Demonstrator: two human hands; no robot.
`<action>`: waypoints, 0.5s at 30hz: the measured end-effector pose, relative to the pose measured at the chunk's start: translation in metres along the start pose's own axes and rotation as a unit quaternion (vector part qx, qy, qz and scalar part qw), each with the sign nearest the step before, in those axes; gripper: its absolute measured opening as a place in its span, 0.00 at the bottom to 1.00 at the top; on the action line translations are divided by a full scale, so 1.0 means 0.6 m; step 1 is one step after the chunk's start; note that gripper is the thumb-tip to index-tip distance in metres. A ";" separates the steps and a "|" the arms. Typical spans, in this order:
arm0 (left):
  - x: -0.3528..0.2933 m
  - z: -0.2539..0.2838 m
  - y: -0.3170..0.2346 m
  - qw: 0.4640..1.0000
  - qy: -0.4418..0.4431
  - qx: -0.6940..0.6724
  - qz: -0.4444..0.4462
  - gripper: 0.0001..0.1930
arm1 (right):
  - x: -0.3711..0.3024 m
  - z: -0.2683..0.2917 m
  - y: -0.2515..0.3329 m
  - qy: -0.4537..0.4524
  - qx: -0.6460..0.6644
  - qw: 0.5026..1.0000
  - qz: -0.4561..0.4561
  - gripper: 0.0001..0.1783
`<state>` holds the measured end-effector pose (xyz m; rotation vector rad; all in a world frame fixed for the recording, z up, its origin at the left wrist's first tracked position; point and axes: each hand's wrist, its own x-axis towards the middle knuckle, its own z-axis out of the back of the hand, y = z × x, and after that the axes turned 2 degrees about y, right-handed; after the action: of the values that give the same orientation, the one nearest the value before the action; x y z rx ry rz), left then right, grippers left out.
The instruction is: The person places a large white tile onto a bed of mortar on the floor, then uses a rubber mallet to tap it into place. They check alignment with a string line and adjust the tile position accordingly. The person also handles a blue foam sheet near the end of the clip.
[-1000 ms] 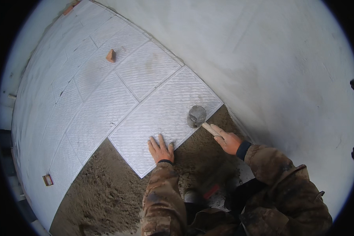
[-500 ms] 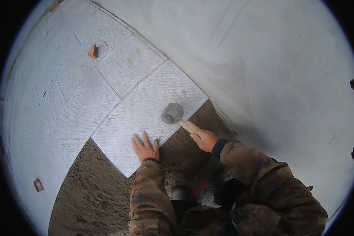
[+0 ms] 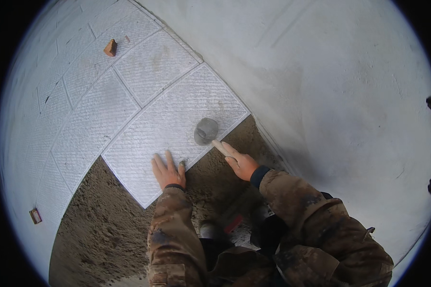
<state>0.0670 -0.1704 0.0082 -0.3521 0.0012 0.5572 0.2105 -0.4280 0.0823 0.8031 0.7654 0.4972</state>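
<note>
My right hand (image 3: 243, 165) is wrapped around the pale handle of a mallet (image 3: 207, 131). Its round grey head is over the near right part of a large, pale, ridged paving slab (image 3: 158, 129); whether it touches the surface I cannot tell. Close to the slab's near edge, my left hand (image 3: 168, 173) lies with fingers spread on the surface, holding nothing. A small dark bit clings by its thumb. The slab's far left edge meets other slabs (image 3: 96, 107) of the same kind, and its right corner comes up to a smooth grey wall (image 3: 335, 86).
Loose brown bedding soil (image 3: 96, 225) borders the slab on the near side, where my feet are. On the laid slabs are a broken orange brick piece (image 3: 110, 48) and, farther left, a small reddish box (image 3: 35, 216). Something red (image 3: 233, 223) lies between my feet.
The whole view has shifted slightly, so the slabs, hands and mallet appear a little higher and to the left. The mallet head's tilt differs a little. Both hands keep their places.
</note>
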 end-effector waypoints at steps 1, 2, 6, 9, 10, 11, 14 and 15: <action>0.001 0.002 -0.001 1.000 -0.003 -0.004 0.003 0.37 | 0.003 -0.002 -0.004 -0.009 0.005 1.000 0.005 0.32; 0.003 0.002 -0.001 1.000 -0.009 -0.008 0.005 0.36 | 0.005 -0.005 -0.007 -0.017 0.009 1.000 0.008 0.32; 0.019 -0.005 -0.007 0.998 -0.034 -0.050 0.019 0.32 | 0.006 -0.016 -0.016 -0.066 0.002 0.996 0.056 0.32; 0.050 -0.018 -0.014 0.996 -0.077 -0.052 0.012 0.29 | 0.002 -0.018 -0.016 -0.061 0.002 0.996 0.063 0.33; 0.062 -0.021 -0.018 0.994 -0.095 -0.048 0.013 0.29 | -0.001 -0.017 -0.013 -0.046 0.004 0.998 0.033 0.33; 0.076 -0.025 -0.025 0.992 -0.100 -0.064 0.043 0.29 | 0.000 -0.015 -0.010 -0.036 0.000 0.999 0.007 0.33; 0.108 -0.040 -0.047 0.987 -0.116 -0.034 0.108 0.29 | 0.000 -0.009 0.001 -0.034 0.006 0.999 -0.015 0.33; 0.113 -0.044 -0.053 0.984 -0.115 -0.038 0.129 0.29 | 0.000 -0.009 0.005 -0.038 0.013 0.999 -0.012 0.33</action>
<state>0.1435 -0.1689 -0.0126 -0.3629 -0.2013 0.8538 0.2064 -0.4236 0.0823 0.8317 0.7115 0.4337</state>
